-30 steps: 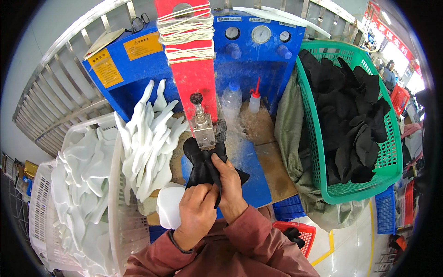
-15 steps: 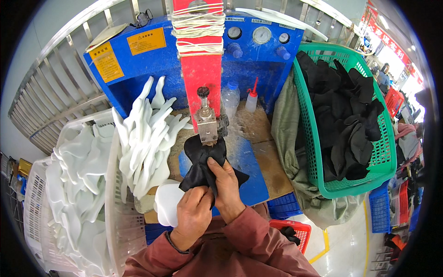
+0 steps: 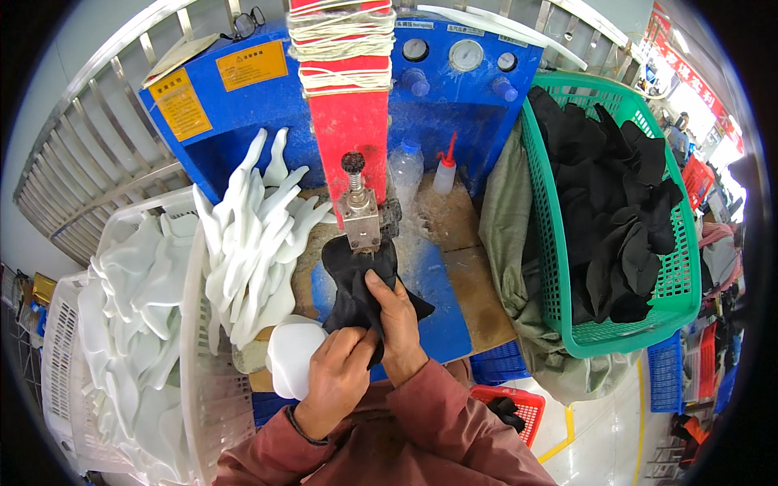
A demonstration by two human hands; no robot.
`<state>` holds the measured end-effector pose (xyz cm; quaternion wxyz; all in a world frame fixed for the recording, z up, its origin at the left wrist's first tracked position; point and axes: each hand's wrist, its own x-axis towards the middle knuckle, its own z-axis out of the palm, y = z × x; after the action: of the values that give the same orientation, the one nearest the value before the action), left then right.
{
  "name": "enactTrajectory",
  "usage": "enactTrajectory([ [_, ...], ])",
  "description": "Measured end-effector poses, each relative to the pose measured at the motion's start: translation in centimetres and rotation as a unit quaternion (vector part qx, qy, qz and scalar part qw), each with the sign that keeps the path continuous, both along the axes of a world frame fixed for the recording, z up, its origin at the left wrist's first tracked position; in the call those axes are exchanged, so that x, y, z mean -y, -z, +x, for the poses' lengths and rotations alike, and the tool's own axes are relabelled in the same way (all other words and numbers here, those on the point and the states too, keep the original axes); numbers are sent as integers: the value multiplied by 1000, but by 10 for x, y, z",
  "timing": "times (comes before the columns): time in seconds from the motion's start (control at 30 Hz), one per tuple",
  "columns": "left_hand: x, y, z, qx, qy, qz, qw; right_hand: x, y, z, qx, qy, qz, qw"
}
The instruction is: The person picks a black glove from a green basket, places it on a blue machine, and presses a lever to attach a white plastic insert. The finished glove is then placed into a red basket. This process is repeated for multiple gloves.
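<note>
Though little has shifted, left fingers (image 3: 350, 343) and right fingers (image 3: 386, 295) still pinch the black fabric (image 3: 350, 279) under the metal head (image 3: 362, 223).

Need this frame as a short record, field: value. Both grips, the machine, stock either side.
left grip: pinching the lower part of the black piece
right grip: on its right side, thumb on top
metal head: just above the black piece's top; contact unclear
red arm: wrapped with pale cord
left stock: white pieces, some in a white basket, others piled beside it
right stock: black pieces in a green basket
back: blue cabinet with three gauges
</note>
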<state>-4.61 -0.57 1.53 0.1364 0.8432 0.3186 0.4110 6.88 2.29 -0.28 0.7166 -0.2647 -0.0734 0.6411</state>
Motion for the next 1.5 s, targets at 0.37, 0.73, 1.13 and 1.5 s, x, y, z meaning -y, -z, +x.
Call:
enactTrajectory([
  [0.37,12,2,10,-11,-29,25,999,0,0,7,11,-1,-13,1000],
  [0.73,13,10,19,-31,-37,-6,999,0,13,17,-7,-27,2,1000],
  [1.13,8,17,23,-36,-18,-17,999,-4,22,24,-14,-46,8,999],
  [1.5,5,19,31,-7,-25,-21,999,-3,19,32,-15,-65,19,998],
])
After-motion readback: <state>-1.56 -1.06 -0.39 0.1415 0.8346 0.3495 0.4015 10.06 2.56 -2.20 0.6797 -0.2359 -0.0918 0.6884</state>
